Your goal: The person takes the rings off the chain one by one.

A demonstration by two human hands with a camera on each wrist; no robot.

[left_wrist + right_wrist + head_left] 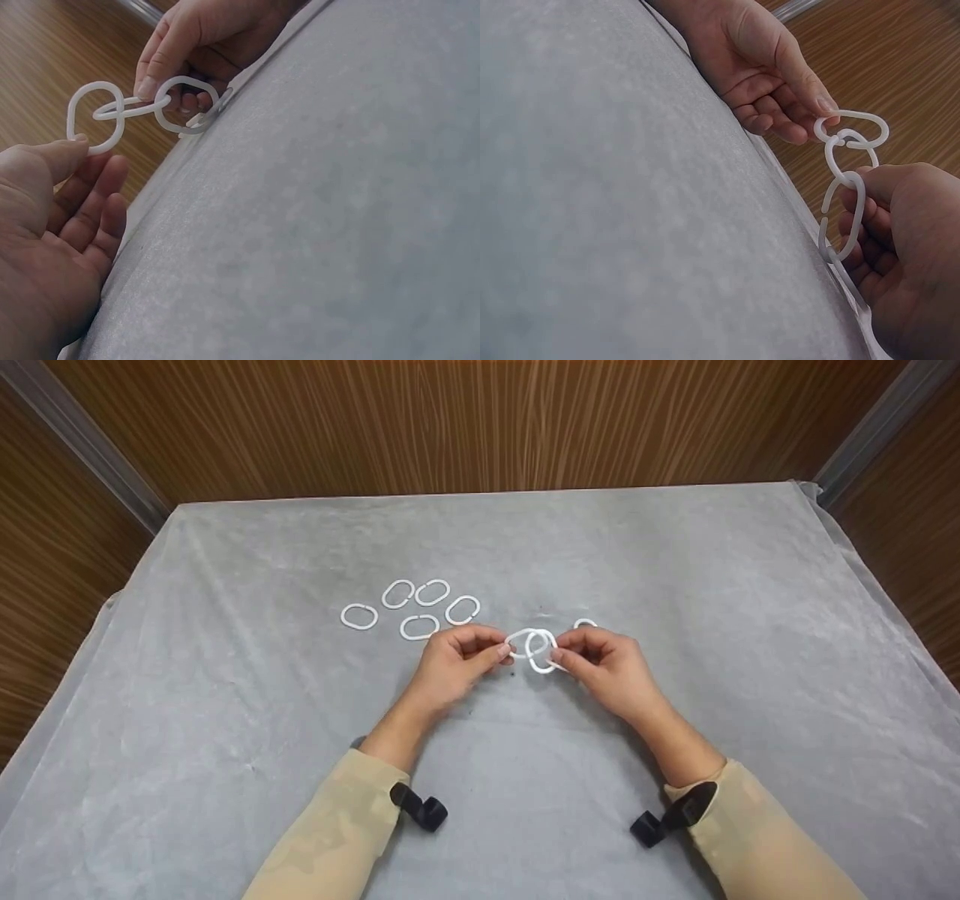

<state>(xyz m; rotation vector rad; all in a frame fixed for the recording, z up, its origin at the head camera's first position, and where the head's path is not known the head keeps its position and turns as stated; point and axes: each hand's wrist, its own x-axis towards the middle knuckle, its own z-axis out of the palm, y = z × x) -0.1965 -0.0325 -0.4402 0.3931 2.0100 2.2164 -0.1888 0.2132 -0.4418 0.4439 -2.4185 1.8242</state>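
Before me, both hands are raised close together around a short chain of white oval plastic links. Between thumb and fingers, my left hand (pixel 459 666) pinches the end link (pixel 70 114), which loops through a second link (pixel 830 159). My right hand (pixel 616 669) pinches that second link near its far end. Beneath the right fingers hang a third link (pixel 859 214) and part of another link (pixel 847 279), joined on in a row. Small gaps show in some of the ovals. The right fingers partly cover the chain in the head view.
Several loose white links (pixel 359 606) lie flat on the grey cloth-covered table (pixel 480 810), left of the hands and a little farther back. Part of a white link (pixel 585 621) shows just behind the right hand. Wood-grain panels (pixel 480 427) stand behind the table and at both sides.
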